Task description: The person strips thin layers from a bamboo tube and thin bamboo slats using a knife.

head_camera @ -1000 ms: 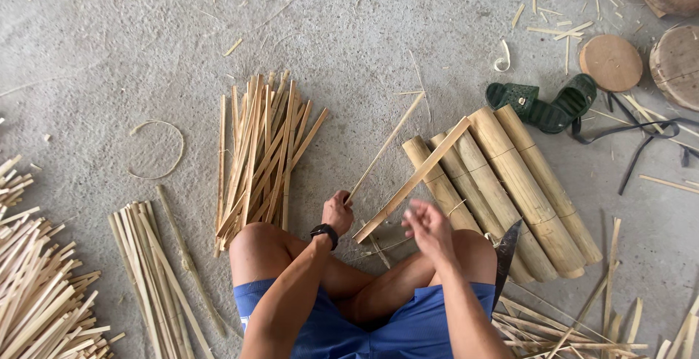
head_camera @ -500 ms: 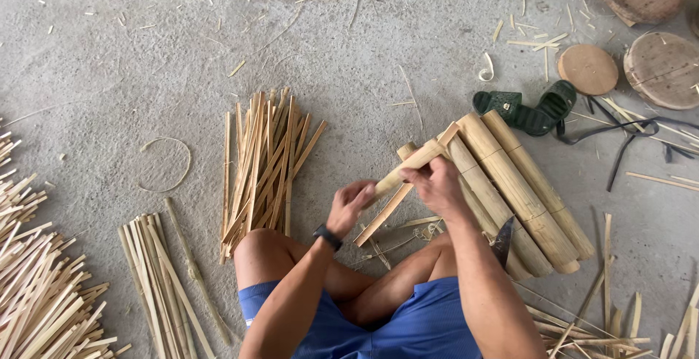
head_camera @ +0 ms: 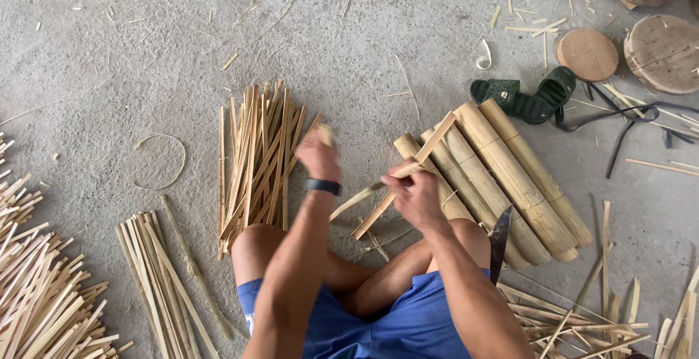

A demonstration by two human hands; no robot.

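Right hand is closed around a bamboo strip that slants up across the poles; left hand pinches a small piece left of them.

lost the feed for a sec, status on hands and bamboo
Right hand grips a bamboo strip. Left hand raised over the strip pile, small piece pinched. Knife by right knee, untouched.
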